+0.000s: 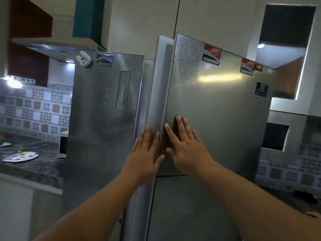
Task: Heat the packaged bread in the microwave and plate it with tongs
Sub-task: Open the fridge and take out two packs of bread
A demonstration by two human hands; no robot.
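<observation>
Both the left hand (145, 153) and the right hand (186, 146) are laid flat, fingers straight, against the brushed-steel upper fridge door (217, 110), nothing being held. No packaged bread can be seen; the spotted round plate (20, 156) lies on the dark marbled desk (34, 166) at far left. The left fingers (147, 134), spread along the door's edge, could be pinched if the door is swung shut hard.

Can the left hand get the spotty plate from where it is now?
Probably not without moving. The left hand lies flat on the fridge door's edge, and the plate sits on the counter far to the left, beyond the other fridge.
</observation>
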